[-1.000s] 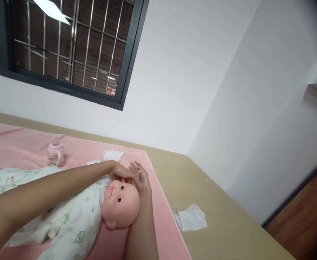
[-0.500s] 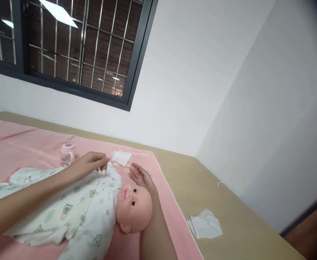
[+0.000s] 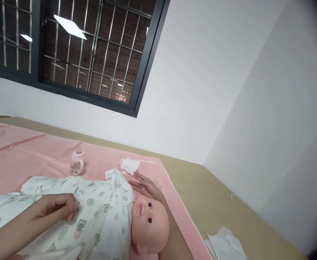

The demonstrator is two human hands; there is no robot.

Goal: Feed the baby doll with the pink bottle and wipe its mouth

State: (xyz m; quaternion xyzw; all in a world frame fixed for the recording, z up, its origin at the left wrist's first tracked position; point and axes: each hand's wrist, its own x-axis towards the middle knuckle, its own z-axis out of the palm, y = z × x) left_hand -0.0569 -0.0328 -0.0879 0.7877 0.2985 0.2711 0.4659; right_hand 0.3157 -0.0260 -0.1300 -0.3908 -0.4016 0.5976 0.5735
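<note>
A baby doll (image 3: 150, 227) in a white garment (image 3: 104, 216) with green prints lies on its back on a pink blanket (image 3: 25, 155), head to the right. My left hand (image 3: 58, 207) rests on the doll's chest, fingers curled together and fingertips pressing the garment. My right forearm passes under the doll's head. My right hand (image 3: 147, 186) shows beyond the head, palm up, fingers stretched flat on the blanket.
A small pink-topped baby bottle (image 3: 77, 163) stands on the blanket behind the doll. A folded white cloth (image 3: 130, 165) lies near my right fingertips. Crumpled white tissues (image 3: 225, 247) lie on the tan surface (image 3: 215, 202) at the lower right. A barred window (image 3: 79, 54) and white walls close the corner.
My left hand has moved from the doll's head, past its shoulder, down to its chest. The view has shifted, so the doll sits lower and further right.
</note>
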